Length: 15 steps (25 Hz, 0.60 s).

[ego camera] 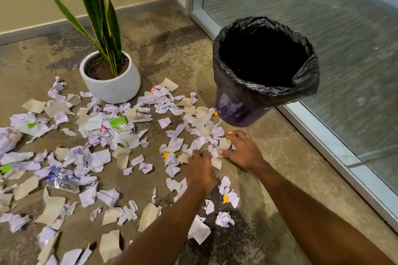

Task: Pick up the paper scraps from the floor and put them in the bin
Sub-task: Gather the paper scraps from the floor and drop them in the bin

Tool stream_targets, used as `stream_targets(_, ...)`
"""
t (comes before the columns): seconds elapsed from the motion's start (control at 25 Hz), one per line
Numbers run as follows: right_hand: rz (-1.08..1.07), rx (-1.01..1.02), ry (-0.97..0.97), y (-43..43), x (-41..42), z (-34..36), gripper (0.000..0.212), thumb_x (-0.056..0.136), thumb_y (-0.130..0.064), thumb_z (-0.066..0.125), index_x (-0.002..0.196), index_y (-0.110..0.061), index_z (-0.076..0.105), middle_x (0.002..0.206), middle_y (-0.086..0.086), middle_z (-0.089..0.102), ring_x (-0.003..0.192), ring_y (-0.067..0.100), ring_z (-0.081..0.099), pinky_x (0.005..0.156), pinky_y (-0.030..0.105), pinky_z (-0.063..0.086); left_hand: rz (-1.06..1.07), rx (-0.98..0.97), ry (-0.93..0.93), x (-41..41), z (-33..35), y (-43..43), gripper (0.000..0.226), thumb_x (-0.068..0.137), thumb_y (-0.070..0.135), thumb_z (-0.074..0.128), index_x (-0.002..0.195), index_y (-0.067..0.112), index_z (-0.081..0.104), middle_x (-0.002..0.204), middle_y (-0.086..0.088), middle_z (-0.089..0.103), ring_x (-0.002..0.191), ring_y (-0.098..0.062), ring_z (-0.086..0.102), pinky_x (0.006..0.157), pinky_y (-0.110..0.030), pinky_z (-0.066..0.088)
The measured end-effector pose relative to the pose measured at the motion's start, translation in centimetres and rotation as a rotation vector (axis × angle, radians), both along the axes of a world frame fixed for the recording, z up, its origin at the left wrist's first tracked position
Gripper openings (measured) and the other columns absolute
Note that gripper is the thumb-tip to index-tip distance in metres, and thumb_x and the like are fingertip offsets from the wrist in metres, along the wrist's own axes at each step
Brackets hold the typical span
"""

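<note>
Several white, beige and coloured paper scraps (103, 135) lie scattered over the floor. The purple bin (237, 109) with a black liner stands at the right, its mouth open and dark inside. Both my hands are down on a small heap of scraps (198, 142) just in front of the bin. My left hand (201, 170) has its fingers curled round scraps at the heap's near side. My right hand (242, 148) lies over the heap's right side, fingers bent onto scraps, thumb pointing left.
A white pot with a tall green plant (111, 77) stands behind the scraps at the left. A crushed clear plastic bottle (62, 179) lies among them. A glass wall with a metal frame (323, 135) runs along the right, close behind the bin.
</note>
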State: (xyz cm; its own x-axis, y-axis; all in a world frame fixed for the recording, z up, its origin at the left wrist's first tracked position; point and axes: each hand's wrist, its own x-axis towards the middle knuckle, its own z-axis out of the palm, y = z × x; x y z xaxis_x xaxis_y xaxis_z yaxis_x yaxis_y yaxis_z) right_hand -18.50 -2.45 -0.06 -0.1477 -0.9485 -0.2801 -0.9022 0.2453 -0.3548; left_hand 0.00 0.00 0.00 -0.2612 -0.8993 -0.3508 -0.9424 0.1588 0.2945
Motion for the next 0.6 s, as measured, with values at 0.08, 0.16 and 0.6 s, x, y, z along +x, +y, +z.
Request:
stream_targets(0.08, 0.047, 0.028, -0.037, 1.0, 0.5, 0.0, 0.069, 0.089, -0.064, 0.073, 0.149, -0.034, 0.060, 0.144, 0.001, 0.049, 0.138, 0.025, 0.043, 0.114, 0.038, 0.040, 0.028, 0.019, 0.014, -0.3, 0.1, 0.0, 0.069, 0.096, 0.029, 0.072, 0.154, 0.016, 0.038, 0.148, -0.015, 0.044, 0.126, -0.032, 0.058, 0.095, -0.043, 0.054)
stream_targets(0.16, 0.041, 0.052, -0.098, 2.6, 1.4, -0.4, 0.066, 0.090, -0.057, 0.076, 0.149, -0.032, 0.059, 0.140, 0.002, 0.048, 0.136, 0.025, 0.044, 0.113, 0.038, 0.041, 0.083, 0.025, 0.073, -0.3, -0.3, 0.2, 0.061, 0.098, 0.022, 0.068, 0.153, 0.017, 0.042, 0.149, -0.013, 0.045, 0.125, -0.031, 0.060, 0.095, -0.039, 0.053)
stream_targets(0.6, -0.379, -0.033, -0.645, 5.1, 6.0, 0.6, 0.046, 0.077, 0.007, 0.075, 0.112, -0.023, 0.072, 0.107, 0.011, 0.074, 0.093, 0.020, 0.067, 0.078, 0.038, 0.059, 0.235, 0.166, 0.695, 1.1, 1.8, 1.1, 0.031, 0.095, 0.004, 0.064, 0.125, 0.008, 0.067, 0.112, -0.013, 0.074, 0.105, -0.031, 0.069, 0.091, -0.045, 0.057)
